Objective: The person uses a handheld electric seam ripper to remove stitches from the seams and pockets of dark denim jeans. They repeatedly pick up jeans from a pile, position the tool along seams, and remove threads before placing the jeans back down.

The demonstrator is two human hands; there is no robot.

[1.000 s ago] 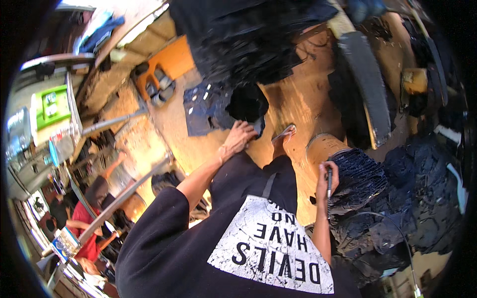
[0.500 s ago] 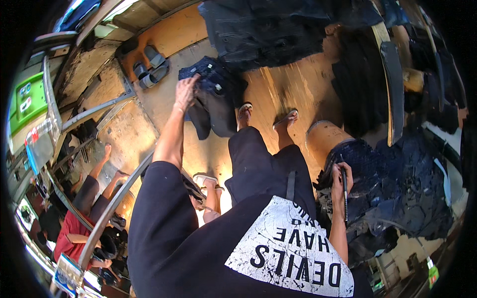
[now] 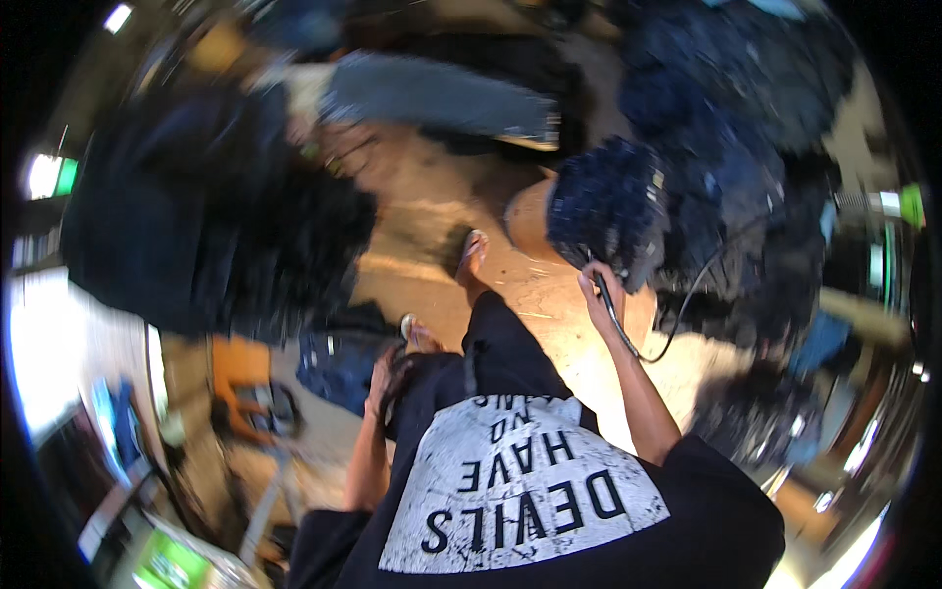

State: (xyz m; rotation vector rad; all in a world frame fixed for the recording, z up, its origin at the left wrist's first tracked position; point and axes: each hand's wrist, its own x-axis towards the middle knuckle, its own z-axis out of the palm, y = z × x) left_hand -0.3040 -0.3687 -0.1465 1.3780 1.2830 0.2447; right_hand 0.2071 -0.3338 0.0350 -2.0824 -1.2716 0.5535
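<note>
My right hand [image 3: 601,292] is closed around a slim black pen-shaped tool [image 3: 607,300], from which a thin dark cord loops out to the right. Just beyond its tip lies a bundle of dark blue garments [image 3: 606,201], bulging over a rounded tan edge. My left hand [image 3: 385,381] hangs low beside my dark trousers. Blur and shadow hide its fingers, so whether it holds anything is unclear. Close by on the left, a dark blue folded garment [image 3: 343,368] lies on the floor.
Large heaps of dark clothing stand at the left [image 3: 206,216] and the right [image 3: 721,147]. A greyish-blue garment [image 3: 442,98] stretches across the far side. Dark slippers [image 3: 265,407] lie at lower left on the tan wooden floor [image 3: 417,245].
My body has turned right, so the slippers and folded garment now sit lower at left. My left hand has come back from the folded garment to my side. The pen-shaped tool stays in my right hand.
</note>
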